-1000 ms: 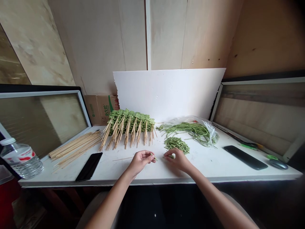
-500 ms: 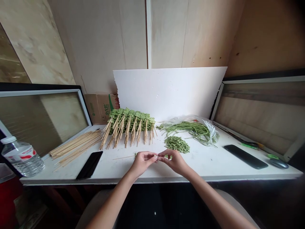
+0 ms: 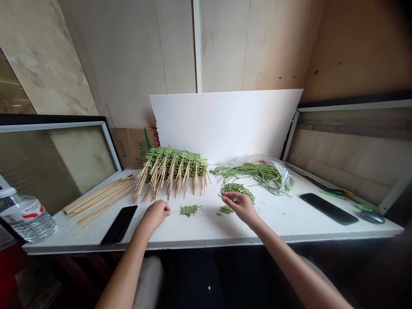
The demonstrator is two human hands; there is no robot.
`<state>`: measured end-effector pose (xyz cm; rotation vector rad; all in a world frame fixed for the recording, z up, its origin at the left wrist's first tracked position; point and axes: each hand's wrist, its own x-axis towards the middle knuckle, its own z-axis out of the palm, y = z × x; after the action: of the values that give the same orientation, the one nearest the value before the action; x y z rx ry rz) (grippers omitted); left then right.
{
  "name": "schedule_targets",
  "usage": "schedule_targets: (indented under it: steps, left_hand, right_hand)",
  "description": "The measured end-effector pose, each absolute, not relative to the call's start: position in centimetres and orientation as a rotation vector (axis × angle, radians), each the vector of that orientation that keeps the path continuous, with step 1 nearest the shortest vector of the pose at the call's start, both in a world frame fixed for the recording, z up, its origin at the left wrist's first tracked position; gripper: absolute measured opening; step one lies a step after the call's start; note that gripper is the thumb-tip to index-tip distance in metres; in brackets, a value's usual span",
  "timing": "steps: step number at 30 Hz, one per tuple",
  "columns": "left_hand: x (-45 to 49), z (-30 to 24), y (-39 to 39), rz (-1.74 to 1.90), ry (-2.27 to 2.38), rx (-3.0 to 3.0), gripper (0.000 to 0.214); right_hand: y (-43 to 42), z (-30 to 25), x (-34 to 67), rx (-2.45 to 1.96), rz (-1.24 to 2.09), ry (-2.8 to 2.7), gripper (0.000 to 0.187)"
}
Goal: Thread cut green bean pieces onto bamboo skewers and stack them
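So, head cam, and I'm using the skewer (image 3: 189, 210) as the middle of the clock. It's lying on the white bench (image 3: 196, 229) near the front edge, a row of short green pieces threaded crosswise on it and the bare tip poking out toward 3.

Left hand (image 3: 157, 213) is at 9 o'clock, its grip closed down on the bare end of the stick. Right hand (image 3: 242, 207) is at 3, its grip pinched nearly shut at the fingertips with one small bean piece (image 3: 219, 195) poking out. A few loose cut bits (image 3: 226, 209) sit just under that hand, with the bigger chopped pile (image 3: 236, 188) right behind it, between 2 and 3.

Long uncut beans (image 3: 257, 174) spill from a clear plastic bag (image 3: 286, 177) around 2. Up at 11 there's a fat stack of loaded skewers (image 3: 177, 161), handles fanned toward the person. Bare sticks (image 3: 103, 193) are just past 9, phone (image 3: 119, 225) a touch below 9.
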<state>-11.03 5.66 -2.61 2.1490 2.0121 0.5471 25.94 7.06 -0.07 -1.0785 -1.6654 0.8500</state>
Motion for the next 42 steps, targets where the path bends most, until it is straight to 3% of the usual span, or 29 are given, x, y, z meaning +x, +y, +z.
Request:
schedule_targets:
  steps: [8, 13, 22, 42]
  left_hand:
    - [-9.7, -2.2, 5.5, 0.54, 1.973, 2.241, 0.021]
    - [-8.2, -0.5, 5.2, 0.817, 1.803, 2.218, 0.034]
    - [-4.4, 1.4, 3.3, 1.188, 1.606, 2.358, 0.019]
    - [-2.0, 2.2, 2.1, 1.15, 1.595, 2.306, 0.021]
  right_hand:
    - [7.8, -0.6, 25.8, -0.974, 0.981, -1.433, 0.042]
    - [8.4, -1.1, 26.1, -0.844, 1.164, -1.171, 0.044]
    - [7.2, 0.8, 25.7, -0.691, 1.318, -0.916, 0.034]
    - [6.3, 1.7, 25.6, -0.622, 1.343, -0.891, 0.026]
